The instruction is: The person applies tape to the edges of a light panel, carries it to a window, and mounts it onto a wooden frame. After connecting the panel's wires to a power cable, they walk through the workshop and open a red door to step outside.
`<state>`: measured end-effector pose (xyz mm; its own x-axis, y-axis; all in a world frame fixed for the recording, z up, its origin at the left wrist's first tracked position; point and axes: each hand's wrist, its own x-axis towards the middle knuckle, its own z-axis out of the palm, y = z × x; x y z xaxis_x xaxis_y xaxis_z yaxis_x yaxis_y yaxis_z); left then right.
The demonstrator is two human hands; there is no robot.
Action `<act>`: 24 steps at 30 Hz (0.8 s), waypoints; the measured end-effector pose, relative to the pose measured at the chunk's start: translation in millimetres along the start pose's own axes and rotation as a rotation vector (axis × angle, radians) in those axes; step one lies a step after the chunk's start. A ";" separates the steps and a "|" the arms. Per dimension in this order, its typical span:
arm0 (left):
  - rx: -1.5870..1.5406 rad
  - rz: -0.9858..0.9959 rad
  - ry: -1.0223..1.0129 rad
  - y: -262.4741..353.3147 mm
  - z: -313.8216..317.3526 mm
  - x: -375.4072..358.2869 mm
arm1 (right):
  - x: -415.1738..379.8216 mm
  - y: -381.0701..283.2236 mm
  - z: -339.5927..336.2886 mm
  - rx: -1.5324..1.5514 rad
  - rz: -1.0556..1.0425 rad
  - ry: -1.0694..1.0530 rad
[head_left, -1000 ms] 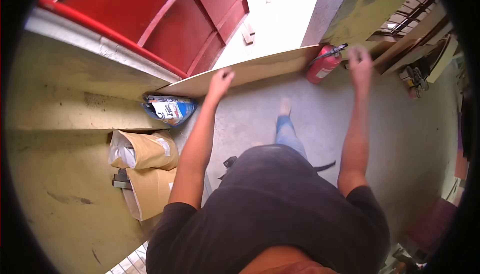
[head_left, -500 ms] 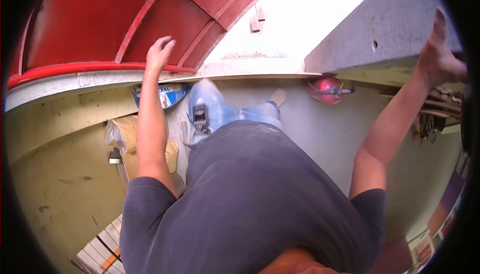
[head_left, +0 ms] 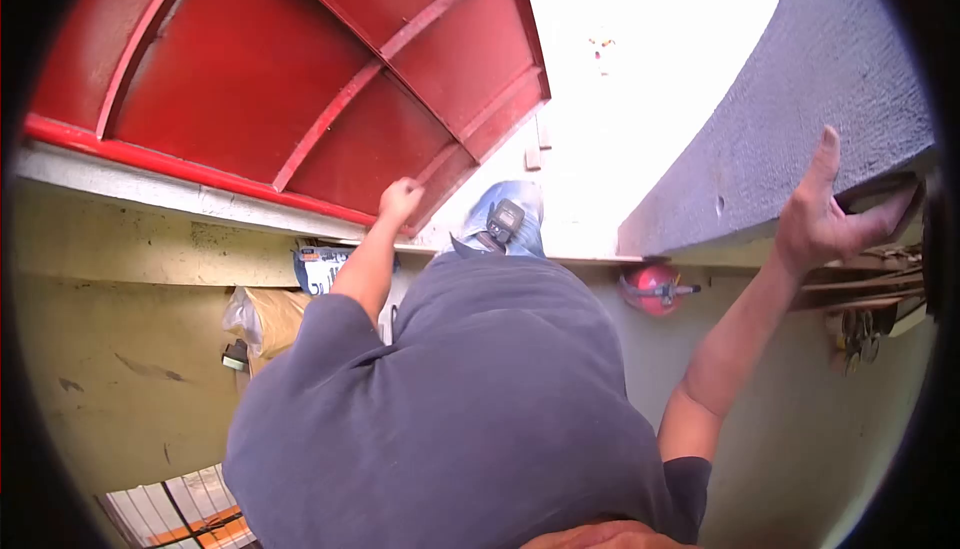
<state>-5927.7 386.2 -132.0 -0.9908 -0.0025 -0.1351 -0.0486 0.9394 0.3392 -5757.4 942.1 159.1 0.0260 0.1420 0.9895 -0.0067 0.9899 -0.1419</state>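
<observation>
My left hand [head_left: 402,201] hangs low in front of the lower edge of a red metal door panel [head_left: 270,39], its fingers curled in with nothing visible in them. On the other side, my right hand [head_left: 822,227] is raised beside a rough grey wall [head_left: 800,99]. Its thumb points up and its fingers stretch out sideways, overlapping a dark rounded shape [head_left: 885,189] at the wall's end. A black device [head_left: 504,217] sits over my jeans at the forward leg.
A bright doorway floor [head_left: 600,149] opens ahead between door and wall, with small wooden pieces [head_left: 533,158] on it. A red round object with a grey strap [head_left: 656,289] lies by the sill. Tan bags [head_left: 270,319] and a blue-white printed bag [head_left: 325,267] stand left; boards [head_left: 865,289] and hanging tools [head_left: 855,339] are right.
I have stepped forward, one leg now at the sill. My left hand has moved down and right in view, its fingers more curled; my right hand has moved down and inward along the wall.
</observation>
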 end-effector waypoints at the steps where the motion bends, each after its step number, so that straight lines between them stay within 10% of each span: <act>1: -0.016 0.010 -0.025 42.8 -17.1 22.1 | 0.3 -2.0 0.2 -0.019 0.028 0.011; 9: -0.256 0.431 0.304 206.9 -103.9 222.0 | 0.7 -4.8 -3.9 -0.358 -0.029 0.009; 16: -0.389 0.045 0.421 251.4 -98.4 409.0 | -19.7 5.0 -2.3 -0.327 0.173 0.029; 24: -0.755 0.193 0.336 238.8 -38.7 492.8 | -33.4 21.3 -37.8 -0.501 0.578 0.148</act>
<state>-6432.4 596.0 -81.5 -0.9693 -0.0798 0.2325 0.1725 0.4533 0.8745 -5720.6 958.6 121.9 0.2893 0.5997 0.7461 0.3914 0.6372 -0.6639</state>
